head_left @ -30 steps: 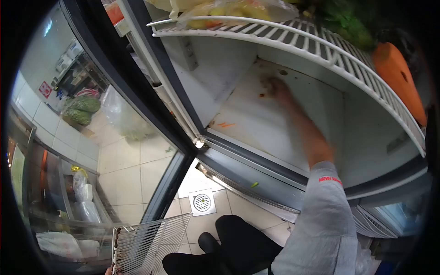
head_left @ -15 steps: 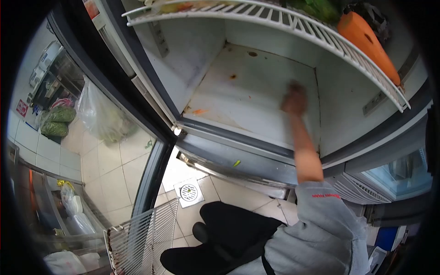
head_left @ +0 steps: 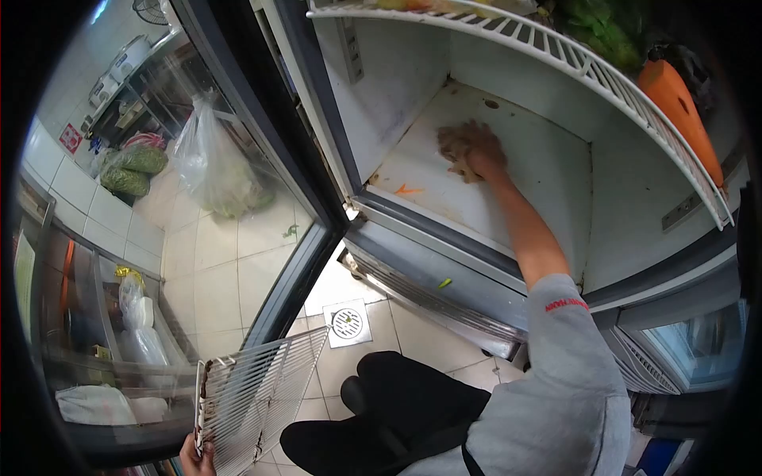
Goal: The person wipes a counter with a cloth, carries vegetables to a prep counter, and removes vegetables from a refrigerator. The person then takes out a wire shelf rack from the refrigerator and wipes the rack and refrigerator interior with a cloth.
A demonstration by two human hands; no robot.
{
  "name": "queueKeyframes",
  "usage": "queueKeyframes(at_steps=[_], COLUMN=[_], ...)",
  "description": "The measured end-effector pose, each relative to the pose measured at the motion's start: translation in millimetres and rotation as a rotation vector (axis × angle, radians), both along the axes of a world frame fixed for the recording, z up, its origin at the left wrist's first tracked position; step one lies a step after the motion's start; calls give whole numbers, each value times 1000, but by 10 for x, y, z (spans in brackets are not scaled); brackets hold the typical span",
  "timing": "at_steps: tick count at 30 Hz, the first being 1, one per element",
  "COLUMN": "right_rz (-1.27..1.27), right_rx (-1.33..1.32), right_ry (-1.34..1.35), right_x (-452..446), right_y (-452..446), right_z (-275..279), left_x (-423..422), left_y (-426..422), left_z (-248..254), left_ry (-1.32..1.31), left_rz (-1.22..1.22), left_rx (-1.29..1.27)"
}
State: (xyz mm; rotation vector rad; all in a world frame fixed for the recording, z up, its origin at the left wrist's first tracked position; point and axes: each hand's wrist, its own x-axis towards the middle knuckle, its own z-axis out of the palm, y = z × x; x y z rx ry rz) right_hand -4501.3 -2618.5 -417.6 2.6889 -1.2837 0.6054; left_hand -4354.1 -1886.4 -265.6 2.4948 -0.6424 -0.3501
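Note:
Inside the open fridge, my right hand presses a crumpled brownish cloth flat against the white, stained fridge floor. Orange scraps lie on that floor, left of the cloth and nearer the front edge. At the lower left, my left hand is wrapped round the end of a removed white wire shelf, which has rust-brown marks along its edge. The shelf stands tilted beside my knees, and part of my left hand is cut off by the bottom of the view.
Above my right arm, another wire shelf carries a large orange vegetable and leafy greens. The glass door stands open on the left. Beyond it is a clear bag of produce. A drain lies in the tiled floor.
My right hand has swept left across the fridge floor, and the cloth under it now shows clearly. The view has shifted, bringing my left hand on the shelf into sight.

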Motion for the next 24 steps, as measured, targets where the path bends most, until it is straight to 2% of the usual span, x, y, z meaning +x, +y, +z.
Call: queueKeyframes(at_steps=[2, 3, 5, 7, 11, 13, 14, 16, 17, 19, 21, 23, 24], right_rz=[96, 137, 187, 332, 452, 596, 605, 563, 564, 578, 580, 576, 613], right_rx=[57, 58, 60, 95, 153, 545, 557, 249, 261, 463, 489, 655, 596], right_ry=[-93, -41, 7, -37, -9, -34, -27, -18, -10, -201, -277, -640, -773], right_x=[317, 438, 613, 689, 750, 743, 711, 602, 603, 580, 510, 388, 223], right_y=[182, 328, 619, 852, 1084, 1118, 1251, 1538, 1591, 1652, 1662, 1654, 1651], right_z=[-18, 34, 63, 25, 66, 92, 85, 131, 167, 238, 270, 344, 423], left_x=[-12, -18, -51, -65, -110, -79, -86, -90, -85, -67, -54, -65, -61], left_y=[9, -24, -63, -33, -48, -9, -11, -61, -77, -110, -52, -68, -60], left_z=[35, 30, 11, -15, -47, -31, -43, -67, -65, -84, -132, -86, -47], left_ry=[-6, -23, 4, 171, 141, 160, 162, 169, 178, 177, 182, 202, 207], left_rz=[5, 11, 13, 48, 108, 95, 87, 77, 80, 73, 64, 97, 101], left_rx=[52, 77, -21, -140, -153, -94, -139, -187, -178, -144, -129, -142, -69])
